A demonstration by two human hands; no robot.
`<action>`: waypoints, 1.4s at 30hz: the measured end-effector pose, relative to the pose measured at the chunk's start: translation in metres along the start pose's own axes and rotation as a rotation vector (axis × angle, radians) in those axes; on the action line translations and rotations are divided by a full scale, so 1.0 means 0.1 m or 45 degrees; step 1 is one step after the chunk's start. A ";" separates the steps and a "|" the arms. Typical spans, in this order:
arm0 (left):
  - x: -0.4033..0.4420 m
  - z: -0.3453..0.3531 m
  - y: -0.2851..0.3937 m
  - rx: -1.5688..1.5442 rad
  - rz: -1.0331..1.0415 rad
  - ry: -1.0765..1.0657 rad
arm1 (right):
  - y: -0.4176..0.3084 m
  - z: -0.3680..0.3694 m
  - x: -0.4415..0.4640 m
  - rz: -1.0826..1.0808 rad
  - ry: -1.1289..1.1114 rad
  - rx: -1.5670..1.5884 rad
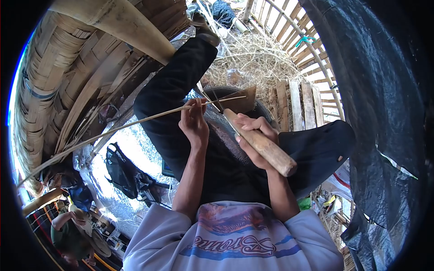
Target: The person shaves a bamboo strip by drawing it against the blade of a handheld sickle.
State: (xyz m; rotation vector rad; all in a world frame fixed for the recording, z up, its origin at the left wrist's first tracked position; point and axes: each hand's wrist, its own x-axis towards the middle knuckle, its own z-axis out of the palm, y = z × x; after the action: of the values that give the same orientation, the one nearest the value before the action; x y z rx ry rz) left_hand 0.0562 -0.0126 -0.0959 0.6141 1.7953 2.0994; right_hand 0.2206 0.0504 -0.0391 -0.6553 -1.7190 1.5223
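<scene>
My left hand (194, 124) pinches a long thin bamboo strip (149, 118) near its far end. The strip runs back past my left leg to the lower left edge of view. In my right hand (257, 135) is a knife with a thick wooden handle (275, 156), its butt pointing back toward me. A narrow dark blade (217, 98) seems to extend from the handle's far end, and the strip's tip crosses close by it. Whether they touch, I cannot tell. Just beyond lies a brown flat piece (244, 99) over a dark round rim (262, 112).
Woven bamboo (54, 81) and a thick bamboo pole (122, 27) stand on the left. A black backpack (124, 171) lies on a shiny sheet. Straw (253, 58) covers ground ahead. Dark plastic sheeting (384, 113) hangs right. Another person (70, 230) is at lower left.
</scene>
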 end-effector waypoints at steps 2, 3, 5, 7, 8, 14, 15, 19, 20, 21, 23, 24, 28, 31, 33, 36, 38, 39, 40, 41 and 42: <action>0.02 0.02 0.01 0.090 -0.013 -0.012 | -0.03 0.02 0.02 -0.017 -0.072 -0.039; 0.02 0.03 0.03 0.058 -0.033 0.002 | 0.15 0.03 0.02 -0.039 -0.060 -0.161; 0.00 0.03 0.04 0.060 -0.035 0.004 | 0.61 0.07 -0.01 0.117 -0.032 -0.190; -0.01 0.03 0.02 0.016 -0.038 -0.003 | 0.78 0.01 0.03 0.168 -0.010 -0.424; 0.02 0.05 0.00 0.017 -0.027 -0.004 | 0.82 -0.03 0.02 0.158 -0.007 -0.419; 0.00 0.04 -0.02 0.007 0.012 -0.033 | 0.51 -0.13 0.05 -0.041 -0.027 -0.237; 0.01 0.05 0.01 0.041 0.021 -0.042 | 0.63 -0.11 0.04 -0.032 0.008 -0.269; 0.00 0.06 0.01 0.040 0.033 -0.051 | 1.20 -0.09 -0.05 0.232 0.095 -0.431; -0.01 0.06 -0.01 0.031 0.048 -0.049 | 1.26 -0.10 -0.07 0.227 0.103 -0.429; 0.00 0.07 -0.01 0.023 0.063 -0.046 | 1.21 -0.10 -0.06 0.253 0.130 -0.437; 0.01 0.06 -0.01 0.029 0.055 -0.041 | 1.12 -0.12 -0.05 0.262 0.140 -0.376; 0.00 0.05 0.00 0.034 0.043 -0.032 | 1.05 -0.12 -0.02 0.263 0.134 -0.373; -0.01 0.05 -0.01 0.024 0.043 -0.040 | 0.98 -0.11 -0.02 0.069 0.046 -0.345; -0.01 0.03 0.02 0.087 0.002 -0.016 | 1.11 -0.09 -0.02 0.279 0.019 -0.316; -0.01 0.04 0.02 0.074 0.017 -0.029 | 1.04 -0.13 0.01 0.259 0.029 -0.348; -0.02 0.02 0.04 0.065 0.012 -0.018 | 0.86 -0.11 0.05 0.232 0.011 -0.311; -0.01 0.02 0.02 0.105 -0.002 -0.002 | 0.75 -0.11 0.08 -0.021 -0.011 -0.278; -0.01 0.03 0.02 0.109 0.006 -0.006 | 0.71 -0.12 0.09 -0.036 -0.036 -0.228; -0.01 0.03 0.02 0.106 0.004 -0.005 | 0.74 -0.13 0.08 -0.034 -0.037 -0.232; -0.01 0.03 0.02 0.111 0.005 -0.009 | 0.84 -0.12 0.06 0.007 0.007 -0.205; 0.00 0.03 0.03 0.115 0.009 -0.016 | 0.95 -0.11 0.03 0.046 0.052 -0.177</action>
State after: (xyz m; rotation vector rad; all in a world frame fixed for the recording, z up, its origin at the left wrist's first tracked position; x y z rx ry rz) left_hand 0.0577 -0.0108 -0.0928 0.6560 1.8926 2.0231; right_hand 0.2186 0.0752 -0.1316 -0.7874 -1.8019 1.4133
